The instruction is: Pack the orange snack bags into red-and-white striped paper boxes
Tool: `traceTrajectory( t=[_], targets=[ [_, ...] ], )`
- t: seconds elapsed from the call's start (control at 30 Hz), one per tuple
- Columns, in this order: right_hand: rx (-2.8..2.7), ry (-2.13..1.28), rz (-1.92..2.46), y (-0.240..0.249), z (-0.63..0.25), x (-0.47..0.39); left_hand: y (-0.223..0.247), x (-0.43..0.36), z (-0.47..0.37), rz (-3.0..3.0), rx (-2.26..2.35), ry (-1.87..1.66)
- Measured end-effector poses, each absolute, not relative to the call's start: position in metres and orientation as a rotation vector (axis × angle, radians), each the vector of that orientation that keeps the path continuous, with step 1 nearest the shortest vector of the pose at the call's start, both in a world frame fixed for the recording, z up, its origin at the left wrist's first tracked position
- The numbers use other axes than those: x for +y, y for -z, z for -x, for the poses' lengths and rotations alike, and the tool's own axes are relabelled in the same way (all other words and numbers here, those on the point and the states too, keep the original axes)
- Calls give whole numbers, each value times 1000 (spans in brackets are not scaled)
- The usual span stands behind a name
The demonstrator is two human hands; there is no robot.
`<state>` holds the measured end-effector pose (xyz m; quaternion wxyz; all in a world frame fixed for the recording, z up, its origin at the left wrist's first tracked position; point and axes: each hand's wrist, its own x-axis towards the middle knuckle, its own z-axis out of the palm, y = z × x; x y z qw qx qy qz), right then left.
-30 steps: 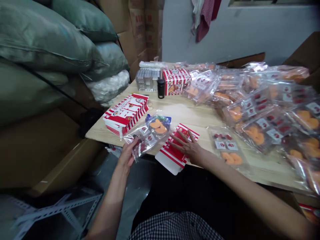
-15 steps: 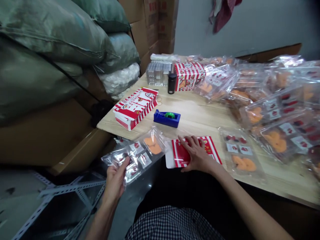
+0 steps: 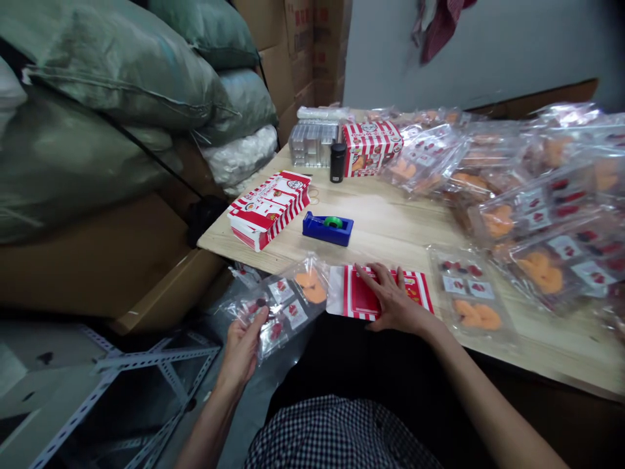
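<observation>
My left hand [image 3: 244, 346] pinches one end of a clear plastic packet [image 3: 288, 306] between thumb and fingers, off the table's front edge. Inside show orange pieces, small white printed cards and dark red pieces. The packet's far end meets the white flap of a flat red-and-white striped carton [image 3: 355, 296] at the table edge. Across that carton lies my right hand [image 3: 398, 303], fingers over its far side and thumb at its near edge, gripping it. Just right of the carton lies another clear packet [image 3: 471, 293] with orange pieces.
A blue tape dispenser [image 3: 328, 229] stands behind the carton. Left of it is a stack of striped cartons [image 3: 271, 205]. Farther back are a black cylinder [image 3: 337, 163], clear plastic boxes [image 3: 312, 143] and a striped box [image 3: 374, 146]. Many packets [image 3: 541, 215] pile up at right; sacks [image 3: 122, 85] fill the left.
My left hand and its packet have shifted slightly right, so the packet's end now reaches the carton's flap. My right hand stays on the carton. The whole view has shifted a little.
</observation>
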<state>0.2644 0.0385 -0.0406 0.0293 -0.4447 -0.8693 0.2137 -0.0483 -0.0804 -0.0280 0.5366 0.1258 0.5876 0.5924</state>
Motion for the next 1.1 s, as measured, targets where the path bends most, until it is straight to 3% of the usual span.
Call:
traceTrajectory(
  t=[0.2, 0.53, 0.9, 1.1],
  targets=[
    [-2618, -593, 1310, 41, -260, 36, 32, -65, 63, -425, 1252, -1063],
    [-2636, -597, 1257, 43, -262, 33, 34, -25, 85, -658, 1073, -804],
    [-2718, -638, 1291, 38, -268, 32, 31, -3, 74, -932, 1281, -908],
    [-2697, -663, 1269, 34, -269, 37, 27, 5, 95, -841, 1175, -890]
  ],
)
